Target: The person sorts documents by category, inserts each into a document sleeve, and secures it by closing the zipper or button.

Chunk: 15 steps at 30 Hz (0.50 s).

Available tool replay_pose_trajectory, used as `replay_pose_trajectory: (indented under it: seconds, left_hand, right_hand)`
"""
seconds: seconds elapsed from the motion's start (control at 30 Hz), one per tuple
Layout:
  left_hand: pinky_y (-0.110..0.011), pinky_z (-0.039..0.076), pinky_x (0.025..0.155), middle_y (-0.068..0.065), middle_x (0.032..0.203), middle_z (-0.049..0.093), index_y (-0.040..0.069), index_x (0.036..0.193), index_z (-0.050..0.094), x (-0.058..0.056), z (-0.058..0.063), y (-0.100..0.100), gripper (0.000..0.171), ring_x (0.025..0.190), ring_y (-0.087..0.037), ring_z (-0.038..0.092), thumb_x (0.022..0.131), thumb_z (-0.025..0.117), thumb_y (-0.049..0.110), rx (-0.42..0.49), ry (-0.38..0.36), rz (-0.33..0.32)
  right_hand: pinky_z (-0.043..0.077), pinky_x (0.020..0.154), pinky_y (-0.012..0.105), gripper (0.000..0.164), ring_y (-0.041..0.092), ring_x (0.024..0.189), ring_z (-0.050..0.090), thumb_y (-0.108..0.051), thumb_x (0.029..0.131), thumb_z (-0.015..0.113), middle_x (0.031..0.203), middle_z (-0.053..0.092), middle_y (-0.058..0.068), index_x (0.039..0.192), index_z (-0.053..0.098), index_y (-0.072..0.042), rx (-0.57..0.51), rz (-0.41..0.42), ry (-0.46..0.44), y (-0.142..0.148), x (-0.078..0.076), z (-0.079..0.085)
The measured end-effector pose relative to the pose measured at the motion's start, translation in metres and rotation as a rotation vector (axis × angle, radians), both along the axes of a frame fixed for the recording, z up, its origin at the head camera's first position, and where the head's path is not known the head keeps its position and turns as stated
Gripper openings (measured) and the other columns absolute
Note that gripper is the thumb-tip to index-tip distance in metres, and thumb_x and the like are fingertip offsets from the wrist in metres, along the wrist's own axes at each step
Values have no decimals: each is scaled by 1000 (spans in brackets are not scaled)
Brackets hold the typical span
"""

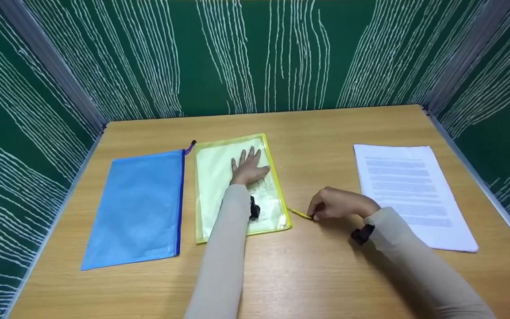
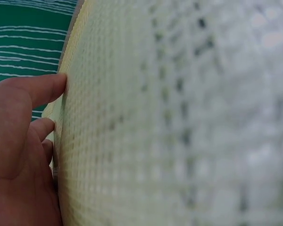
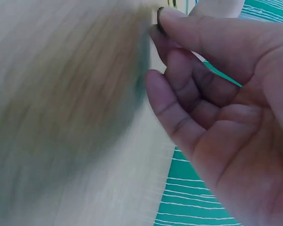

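A yellow mesh zip folder [image 1: 215,190] lies flat on the table, with printed paper showing through its clear face. My left hand [image 1: 249,170] rests on it, fingers spread and straight; the left wrist view shows the fingertips [image 2: 60,87] touching the mesh. Off the folder's lower right corner stretches its yellow zipper pull [image 1: 299,213]. The dark end of that pull is pinched between thumb and fingers of my right hand [image 1: 339,203]. In the right wrist view a bit of the dark tip [image 3: 160,21] shows at the thumb.
A blue zip folder [image 1: 142,208] with a purple pull [image 1: 189,147] lies left of the yellow one. To the right sits a stack of printed sheets [image 1: 399,190], partly under my right forearm. Green panels with white lines [image 1: 255,57] border the wooden table [image 1: 308,274] at back and sides.
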<state>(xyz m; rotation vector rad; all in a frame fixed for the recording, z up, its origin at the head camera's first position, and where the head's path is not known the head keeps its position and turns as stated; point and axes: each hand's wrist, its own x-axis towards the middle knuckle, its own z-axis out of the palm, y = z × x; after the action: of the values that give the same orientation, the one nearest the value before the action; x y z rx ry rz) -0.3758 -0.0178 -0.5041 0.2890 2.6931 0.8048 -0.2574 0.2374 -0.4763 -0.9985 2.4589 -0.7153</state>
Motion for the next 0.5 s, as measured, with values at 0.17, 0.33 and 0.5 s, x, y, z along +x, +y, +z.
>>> replay_pose_trajectory:
  seconds: [0.17,0.33,0.5]
  left_hand:
    - [-52,-14,116,1,163,3,21,155,18,-2,-1,2,74,150,-22,-10,92,49,44,2,0,1]
    - [-53,-15,116,2,163,0,21,155,15,-3,-3,0,75,150,-22,-12,93,48,45,-4,-5,-23]
    - [-54,-14,116,2,163,0,21,155,16,-3,-2,-1,75,150,-23,-12,92,47,46,-13,-9,-33]
  right_hand:
    - [55,76,23,13,10,85,67,-2,83,70,92,74,3,94,75,-7,-20,14,-38,4,8,1]
    - [55,76,22,12,8,85,66,-2,84,69,91,73,3,95,74,-6,-33,38,-55,4,14,-1]
    - [54,75,20,12,4,83,64,-2,85,69,90,73,2,95,74,-6,-15,52,-77,3,17,-2]
